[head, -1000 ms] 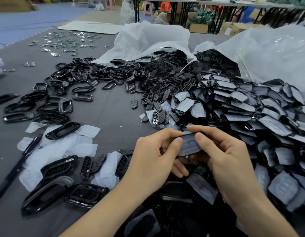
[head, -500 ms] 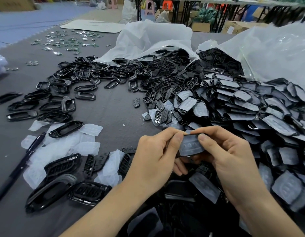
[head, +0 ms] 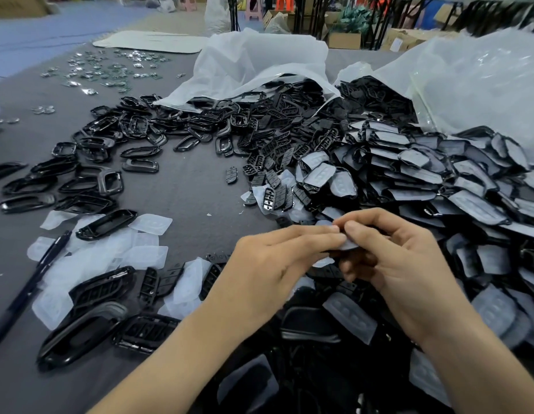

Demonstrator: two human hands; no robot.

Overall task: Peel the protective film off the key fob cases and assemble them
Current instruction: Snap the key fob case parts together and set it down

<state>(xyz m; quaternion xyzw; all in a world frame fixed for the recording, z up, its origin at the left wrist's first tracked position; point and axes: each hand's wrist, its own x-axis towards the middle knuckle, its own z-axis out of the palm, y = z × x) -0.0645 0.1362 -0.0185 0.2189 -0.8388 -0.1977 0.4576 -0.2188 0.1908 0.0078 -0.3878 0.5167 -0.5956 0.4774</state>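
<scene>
The peeling step is under way: the left hand and the right hand are both pinching 1 film-covered key fob case between thumbs and fingertips, holding it just above the near edge of the heap of unpeeled cases. The next move is probably asking for a nail to catch the film's edge and lift it away, leaving the shell ready for assembly. No brand, label or writing is showing legibly anywhere.
</scene>
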